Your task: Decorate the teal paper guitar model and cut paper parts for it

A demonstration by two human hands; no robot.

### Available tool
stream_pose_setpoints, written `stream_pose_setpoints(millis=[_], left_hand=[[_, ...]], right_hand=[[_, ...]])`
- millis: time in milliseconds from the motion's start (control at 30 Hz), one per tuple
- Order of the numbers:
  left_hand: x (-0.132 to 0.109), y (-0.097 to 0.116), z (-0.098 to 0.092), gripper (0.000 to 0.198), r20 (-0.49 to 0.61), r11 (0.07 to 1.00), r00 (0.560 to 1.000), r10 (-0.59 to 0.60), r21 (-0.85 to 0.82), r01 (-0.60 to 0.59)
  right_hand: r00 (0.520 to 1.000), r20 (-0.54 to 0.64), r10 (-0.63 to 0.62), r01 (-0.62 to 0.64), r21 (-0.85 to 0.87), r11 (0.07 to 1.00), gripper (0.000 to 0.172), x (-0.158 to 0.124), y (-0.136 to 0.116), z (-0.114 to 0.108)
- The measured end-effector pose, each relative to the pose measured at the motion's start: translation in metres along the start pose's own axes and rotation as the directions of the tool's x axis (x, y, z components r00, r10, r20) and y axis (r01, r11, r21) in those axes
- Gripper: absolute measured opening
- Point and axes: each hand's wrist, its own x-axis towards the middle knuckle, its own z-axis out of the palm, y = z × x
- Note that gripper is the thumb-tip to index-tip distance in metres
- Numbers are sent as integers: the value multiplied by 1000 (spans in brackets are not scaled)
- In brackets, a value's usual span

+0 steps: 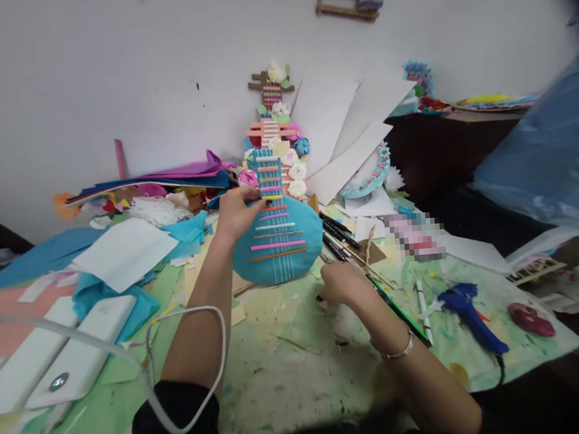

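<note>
A blue craft lute (306, 229), with a rounded body, white strings and coloured cross strips, stands near the middle, leaning slightly back. My left hand (239, 213) grips it where the neck meets the body, thumb across the front. To the lute's lower right is my right hand (345, 283), its fingers curled in a pinch just above the table. A small thin end shows at its fingertips, but I cannot make out what it is. Behind the lute stand more lute-like crafts with paper flowers (296, 171). Several dark pens (338, 230) lie just beyond my right hand.
A blue glue gun (472, 316) lies at right, near a white marker (424, 313) and a dark red object (531, 319). At left are a white power bank (82, 350), a looping white cable (157, 408) and coloured paper. White sheets (342, 126) lean against the wall.
</note>
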Motion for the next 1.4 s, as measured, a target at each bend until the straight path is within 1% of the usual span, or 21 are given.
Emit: stream_pose_setpoints(millis=[100,167,200,267,333,367,400,433,467,500,533,567,600,667,800,867,967,1100,1200,1333,1400], left_hand=[[-1,2,0,22,2,999,1000,7,-47,-6],[-2,5,-1,30,20,995,1000,5,-100,-3],[-3,7,-1,34,15,993,1000,4,-119,-2],[-4,11,-3,41,15,991,1000,23,-129,-21],[-6,16,-5,46,23,992,999,43,-121,-40],[-7,18,-6,49,40,991,998,55,-122,-50],[-8,21,-7,53,57,991,996,66,-120,-59],[-9,23,-7,56,74,991,994,77,-114,-69],[-10,26,-8,60,93,992,992,89,-101,-79],[-11,29,-9,62,110,992,989,100,-85,-91],[-12,32,-9,63,126,992,986,111,-71,-102],[-13,34,-9,63,141,992,983,120,-62,-112],[-13,37,-10,62,152,991,980,125,-60,-118],[-15,41,-10,60,159,991,979,130,-66,-121],[-18,47,-9,58,167,991,977,133,-43,-127],[-19,50,-8,58,179,991,975,135,-7,-136],[-20,53,-8,59,192,987,971,143,45,-154],[-22,58,-9,59,219,977,961,168,96,-192],[-23,61,-9,59,211,973,962,174,113,-201],[-24,65,-8,54,197,982,969,147,91,-167],[-25,66,-8,49,190,984,973,132,90,-152]], right_hand=[[999,-37,-36,38,37,999,18,-7,1,21],[994,-62,-91,96,88,991,21,-10,1,24],[990,-72,-123,131,121,984,23,-10,0,20],[978,-82,-193,206,205,957,24,-9,0,5],[963,-99,-250,268,301,915,19,-4,-1,-21],[956,-130,-262,291,357,887,15,1,-2,-37],[948,-191,-254,313,416,854,12,6,-3,-53],[930,-301,-210,347,532,772,12,12,-5,-68],[893,-429,-135,396,608,689,14,20,-7,-82],[849,-524,-75,447,635,629,16,29,-10,-93],[802,-598,-11,487,643,591,17,37,-13,-101],[761,-647,48,515,647,562,18,46,-16,-107],[733,-674,89,533,651,540,19,54,-20,-110],[709,-692,138,566,674,474,18,67,-27,-108],[704,-681,200,624,728,283,14,81,-38,-95],[717,-664,213,625,747,226,16,85,-40,-90],[737,-642,211,616,767,181,20,90,-39,-87],[745,-632,213,626,773,105,23,93,-38,-88],[753,-626,203,630,775,53,24,93,-38,-88],[757,-624,193,630,776,35,25,93,-38,-88],[749,-635,191,640,767,44,23,92,-38,-88]])
